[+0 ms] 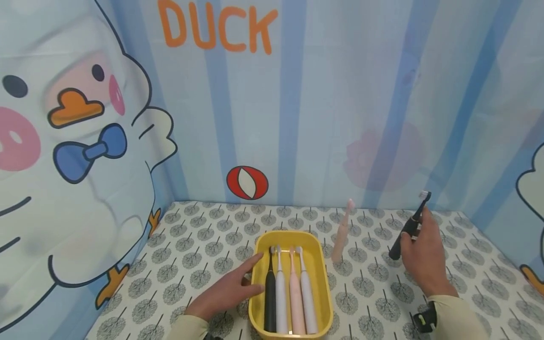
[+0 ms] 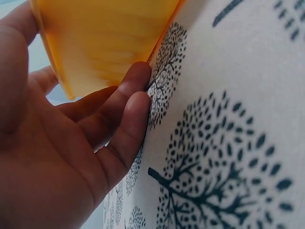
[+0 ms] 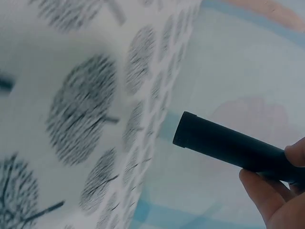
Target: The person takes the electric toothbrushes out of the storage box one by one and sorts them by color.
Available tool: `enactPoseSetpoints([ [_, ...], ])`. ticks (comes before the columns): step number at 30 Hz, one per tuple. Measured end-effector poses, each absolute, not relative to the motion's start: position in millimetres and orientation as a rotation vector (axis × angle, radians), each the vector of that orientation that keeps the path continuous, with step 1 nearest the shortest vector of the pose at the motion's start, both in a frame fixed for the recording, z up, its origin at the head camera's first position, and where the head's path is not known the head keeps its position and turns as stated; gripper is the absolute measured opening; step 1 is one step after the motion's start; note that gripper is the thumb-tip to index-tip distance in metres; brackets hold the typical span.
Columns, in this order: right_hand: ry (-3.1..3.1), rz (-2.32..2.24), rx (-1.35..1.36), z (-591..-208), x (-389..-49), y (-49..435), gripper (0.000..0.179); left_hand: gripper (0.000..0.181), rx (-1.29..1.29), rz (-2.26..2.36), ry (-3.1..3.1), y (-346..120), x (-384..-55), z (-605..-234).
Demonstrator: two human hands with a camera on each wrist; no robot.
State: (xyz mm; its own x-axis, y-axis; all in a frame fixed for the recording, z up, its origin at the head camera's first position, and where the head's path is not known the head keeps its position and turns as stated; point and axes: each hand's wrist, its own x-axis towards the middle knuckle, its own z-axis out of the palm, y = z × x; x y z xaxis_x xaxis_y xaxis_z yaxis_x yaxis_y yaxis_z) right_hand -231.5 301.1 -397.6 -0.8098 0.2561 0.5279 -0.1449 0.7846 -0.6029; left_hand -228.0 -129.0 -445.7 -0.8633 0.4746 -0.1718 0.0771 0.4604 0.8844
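In the head view my right hand (image 1: pixel 425 255) holds a black electric toothbrush (image 1: pixel 401 241) by its handle, its bristle head pointing up. The right wrist view shows the handle's flat bottom end (image 3: pixel 186 130) raised, with thumb and fingers gripping farther up. My left hand (image 1: pixel 231 288) rests at the left side of a yellow tray (image 1: pixel 320 264), thumb and index finger at the rim. Its other fingers (image 2: pixel 136 119) lie loosely bent beside the outer wall. Inside the tray lie a black toothbrush (image 1: pixel 270 297), a pink toothbrush (image 1: pixel 295 295) and two pale lavender toothbrushes (image 1: pixel 281 295), side by side, heads away from me.
A pink electric toothbrush (image 1: pixel 341 236) lies on the tree-print tablecloth (image 1: pixel 204 255), right of the tray and left of my right hand. Behind the table hangs a blue-striped curtain (image 1: pixel 331 94) with a cartoon duck (image 1: pixel 93 226) on the left.
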Motion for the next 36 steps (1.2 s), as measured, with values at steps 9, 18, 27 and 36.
enactPoseSetpoints([
  [9, -2.410, 0.773, -0.200, -403.3, -236.7, 322.7, 0.071, 0.070, 0.488, 1.415, 2.286, -128.2, -228.8, -444.3],
  [18, -2.452, 0.759, -0.248, -412.7, -238.5, 333.4, 0.071, 0.070, 0.492, 1.420, 2.280, -127.4, -228.6, -445.6],
  [27, -2.455, 0.784, -0.198, -422.7, -235.0, 338.8, 0.075, 0.069, 0.490, 1.397, 2.311, -127.2, -227.2, -446.3],
  [36, -2.447, 0.785, -0.153, -426.5, -235.5, 339.4, 0.075, 0.070, 0.504, 1.413, 2.316, -129.2, -225.8, -447.8],
])
